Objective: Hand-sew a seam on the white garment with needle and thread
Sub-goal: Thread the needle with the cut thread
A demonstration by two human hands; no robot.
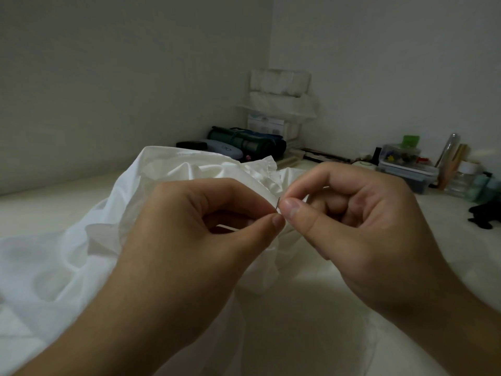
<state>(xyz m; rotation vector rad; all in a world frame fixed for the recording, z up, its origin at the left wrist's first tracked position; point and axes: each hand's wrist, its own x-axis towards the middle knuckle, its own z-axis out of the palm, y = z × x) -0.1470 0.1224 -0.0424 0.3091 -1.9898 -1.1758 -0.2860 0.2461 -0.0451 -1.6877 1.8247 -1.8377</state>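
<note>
The white garment (81, 240) lies crumpled on the pale desk (406, 308), spreading from the lower left up to the middle, and one fold of it is lifted between the two hands. The left hand (195, 240) pinches this fold of cloth between thumb and forefinger. The right hand (360, 221) pinches the needle (278, 206) with thumb and forefinger, its other fingers curled into the palm. Only a short dark piece of the needle shows, just where the two thumbs almost meet at the edge of the fabric. The thread is too fine to see, so one cannot tell whether it is already through the cloth.

It seems that the sewing is in progress and a stitch is being made, but no finished stitches are visible, because the hands cover the seam. How much of the seam is done and how much is left cannot be judged from here.

At the far right of the desk stands a clear plastic box (406, 169) with a lid; small coloured things lie in and on it, too small to name. Beside it are some bottles (485, 185) and a clear tube. In the far corner there is a white rack (279, 104) holding white packages, with a dark green roll (244, 139) before it.
</note>
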